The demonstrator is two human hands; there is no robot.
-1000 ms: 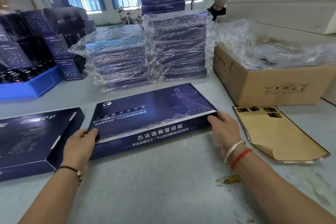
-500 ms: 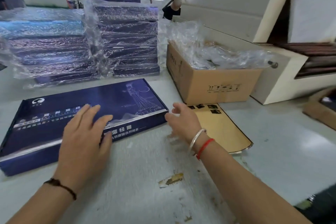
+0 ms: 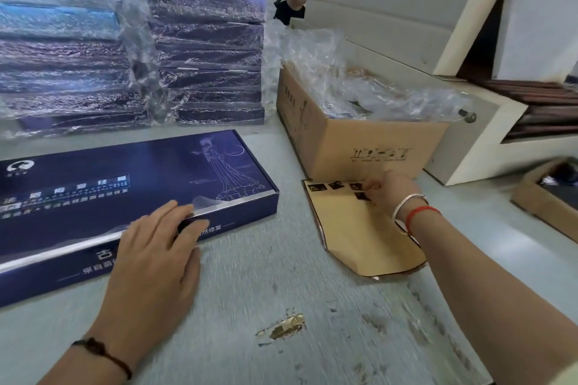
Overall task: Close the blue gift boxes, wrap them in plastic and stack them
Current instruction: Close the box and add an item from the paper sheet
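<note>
Closed flat dark-blue cardboard gift box (image 3: pixel 131 197): laid on grey tabletop (image 3: pixel 281 291), lid now shut. Left hand (image 3: pixel 156 253), spread flat, is rested on its near edge. Right hand (image 3: pixel 391 191), released rightward, loosely open and empty, is extended toward the plastic-filled brown carton (image 3: pixel 369 147); wrapping judged next.

left wrist: dark cord bracelet (image 3: pixel 103 353) | right wrist: silver bangle (image 3: pixel 406 201), red string (image 3: pixel 420 212)

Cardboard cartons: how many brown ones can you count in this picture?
2. One open carton full of plastic stands right of the wrapped stacks; another carton sits at the right edge, partly cut off. Others may lie out of view.
</note>
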